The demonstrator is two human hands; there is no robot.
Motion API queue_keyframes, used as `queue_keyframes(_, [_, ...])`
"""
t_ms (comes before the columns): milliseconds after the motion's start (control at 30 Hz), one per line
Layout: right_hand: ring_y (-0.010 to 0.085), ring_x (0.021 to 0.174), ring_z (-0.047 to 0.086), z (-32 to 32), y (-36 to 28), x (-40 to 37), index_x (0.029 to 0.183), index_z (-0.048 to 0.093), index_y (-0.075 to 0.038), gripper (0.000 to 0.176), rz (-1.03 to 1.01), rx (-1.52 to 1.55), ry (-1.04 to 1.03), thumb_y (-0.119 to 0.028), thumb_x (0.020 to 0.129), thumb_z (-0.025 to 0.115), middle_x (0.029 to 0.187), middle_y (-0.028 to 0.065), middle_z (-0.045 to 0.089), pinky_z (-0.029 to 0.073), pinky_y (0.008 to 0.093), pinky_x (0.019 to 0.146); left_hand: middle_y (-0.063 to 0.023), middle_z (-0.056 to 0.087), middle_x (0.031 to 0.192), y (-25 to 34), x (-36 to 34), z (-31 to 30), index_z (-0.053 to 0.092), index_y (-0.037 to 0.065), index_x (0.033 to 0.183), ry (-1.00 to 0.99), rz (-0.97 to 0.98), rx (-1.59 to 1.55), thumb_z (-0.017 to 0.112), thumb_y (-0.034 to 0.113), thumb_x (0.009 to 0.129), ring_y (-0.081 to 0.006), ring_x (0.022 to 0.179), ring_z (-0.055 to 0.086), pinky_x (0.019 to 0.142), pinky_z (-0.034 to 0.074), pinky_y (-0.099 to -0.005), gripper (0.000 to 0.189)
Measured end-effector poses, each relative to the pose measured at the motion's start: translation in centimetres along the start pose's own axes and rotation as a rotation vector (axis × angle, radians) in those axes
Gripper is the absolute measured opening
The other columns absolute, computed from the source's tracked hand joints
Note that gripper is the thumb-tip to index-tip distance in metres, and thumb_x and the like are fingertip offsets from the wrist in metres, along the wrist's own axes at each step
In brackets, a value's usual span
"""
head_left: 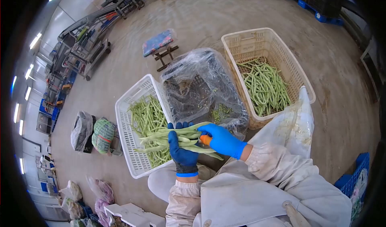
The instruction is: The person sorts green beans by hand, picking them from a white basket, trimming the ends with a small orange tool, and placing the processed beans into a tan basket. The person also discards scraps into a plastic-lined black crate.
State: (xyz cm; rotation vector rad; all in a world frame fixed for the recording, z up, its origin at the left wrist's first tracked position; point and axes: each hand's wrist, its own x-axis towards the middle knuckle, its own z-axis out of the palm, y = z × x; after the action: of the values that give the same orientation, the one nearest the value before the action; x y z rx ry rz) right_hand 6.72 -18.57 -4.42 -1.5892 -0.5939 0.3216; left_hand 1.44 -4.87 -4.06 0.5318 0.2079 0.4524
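Note:
My left hand, in a dark blue glove, is wrapped round a bunch of long green beans. At the right end of the bunch, my right hand, in a bright blue glove, grips an orange-handled tool; its working end is hidden. Under the bunch, the white basket holds more beans. To its right stands a dark crate lined with clear plastic, with small green scraps inside. Beyond that, a cream basket holds a pile of green beans.
A small folding stool with a blue patterned top stands beyond the baskets. At the left are a plastic-covered crate and a green bundle. Bags and a white box lie lower left; a blue crate is lower right.

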Motion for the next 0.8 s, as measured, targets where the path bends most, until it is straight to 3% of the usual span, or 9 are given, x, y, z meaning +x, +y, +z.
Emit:
queue_keyframes(233, [0.0247,0.08,0.062,0.0,-0.2,0.6,0.117,0.052,0.002,0.037,0.126,0.079,-0.101,-0.016,0.085,0.059,0.093,0.0182,0.062,0.048,0.035,0.071,-0.0108,0.052,0.122,0.1,-0.2,-0.1,0.037,0.014,0.134,0.0,-0.012,0.03,0.046,0.025,0.094,-0.0265,0.114,0.049,0.099,0.038,-0.0474,0.042])
queue_keyframes(300, [0.0154,0.08,0.058,-0.3,-1.4,1.2,0.122,0.05,0.0,0.039,0.411,0.041,-0.131,-0.009,0.085,0.06,0.091,0.0103,0.061,0.048,0.0297,0.074,-0.0091,0.049,0.126,0.0,-0.2,-0.4,0.036,0.016,0.136,-0.006,-0.028,0.07,0.047,0.026,0.094,-0.0259,0.117,0.047,0.1,0.037,-0.0479,0.044])
queue_keyframes(400, [0.0216,0.082,0.061,0.5,1.2,0.9,0.114,0.054,0.001,0.034,0.25,0.069,-0.043,-0.016,0.085,0.061,0.093,0.0169,0.062,0.049,0.0318,0.071,-0.0079,0.047,0.13,-0.2,-0.1,-0.2,0.035,0.017,0.137,0.0,-0.017,0.079,0.048,0.027,0.094,-0.0254,0.119,0.045,0.101,0.036,-0.0479,0.046])
queue_keyframes(500, [0.0215,0.086,0.061,1.0,2.2,0.6,0.111,0.056,0.001,0.031,0.078,0.187,-0.076,-0.014,0.085,0.061,0.096,0.0168,0.061,0.049,0.0319,0.072,-0.0088,0.049,0.127,-0.1,-0.1,-0.1,0.036,0.017,0.136,0.034,0.016,0.054,0.049,0.026,0.093,-0.0253,0.117,0.047,0.101,0.036,-0.0477,0.045])
queue_keyframes(567, [0.0217,0.089,0.06,1.0,1.4,0.3,0.109,0.058,0.0,0.026,0.108,0.213,-0.078,-0.012,0.085,0.06,0.099,0.0168,0.06,0.048,0.0327,0.075,-0.0141,0.051,0.122,-0.1,0.1,-0.4,0.036,0.015,0.134,0.019,0.012,0.06,0.051,0.025,0.092,-0.0286,0.114,0.049,0.101,0.036,-0.0492,0.045])
queue_keyframes(633, [0.0248,0.088,0.059,0.8,1.0,0.2,0.106,0.059,-0.001,0.023,0.004,-0.013,-0.057,-0.01,0.085,0.059,0.098,0.0171,0.059,0.047,0.0344,0.077,-0.0148,0.051,0.121,-0.2,0.0,-0.2,0.036,0.015,0.134,0.025,0.015,0.053,0.051,0.026,0.092,-0.0289,0.113,0.049,0.101,0.036,-0.0491,0.047])
queue_keyframes(667, [0.0288,0.088,0.059,1.2,1.6,0.3,0.105,0.06,-0.002,0.022,0.077,0.086,-0.059,-0.009,0.084,0.06,0.097,0.0181,0.059,0.046,0.0359,0.079,-0.0146,0.052,0.12,-0.2,-0.1,0.0,0.035,0.015,0.134,0.011,0.019,0.062,0.052,0.026,0.092,-0.0291,0.111,0.05,0.1,0.037,-0.0487,0.046])
queue_keyframes(800, [0.0183,0.088,0.059,1.2,1.6,0.3,0.103,0.06,-0.001,0.018,0.133,0.153,-0.082,-0.005,0.085,0.059,0.098,0.0128,0.062,0.047,0.031,0.078,-0.0109,0.054,0.117,0.1,-0.3,0.4,0.038,0.016,0.133,-0.041,0.028,0.116,0.051,0.023,0.093,-0.0256,0.11,0.052,0.103,0.035,-0.0472,0.043])
